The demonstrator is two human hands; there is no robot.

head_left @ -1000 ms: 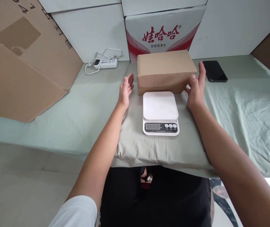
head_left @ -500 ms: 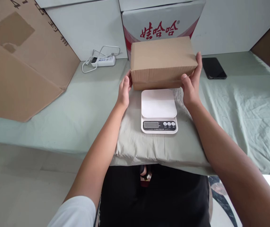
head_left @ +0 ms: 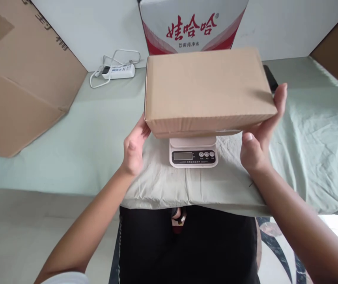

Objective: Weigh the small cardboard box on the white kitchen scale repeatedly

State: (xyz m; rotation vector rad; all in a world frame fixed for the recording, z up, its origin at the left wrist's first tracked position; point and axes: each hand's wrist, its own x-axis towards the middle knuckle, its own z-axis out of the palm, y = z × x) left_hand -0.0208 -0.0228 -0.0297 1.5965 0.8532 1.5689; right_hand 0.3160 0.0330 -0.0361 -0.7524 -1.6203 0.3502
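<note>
Between my two hands is a plain brown cardboard box (head_left: 210,86), held up over a white kitchen scale (head_left: 194,158). The box covers most of the scale's weighing plate; its display and buttons stay in sight, and no digits can be read on the display. My left hand (head_left: 135,148) supports the box at its lower left corner, fingertips tucked under the edge. At the right end, my right hand (head_left: 262,136) has its fingers against the side and underneath, with the thumb apart in front. Whether the box touches the plate is hidden.
A white power strip (head_left: 121,71) with a coiled cable lies back left. Behind the box stands a white and red carton (head_left: 192,29). A black phone (head_left: 271,78) is partly hidden at right. A large carton (head_left: 32,90) stands left on the green cloth (head_left: 98,130).
The box has come toward me and up from behind the scale to above it, carried by both hands. It now hides most of the weighing plate and part of the phone.
</note>
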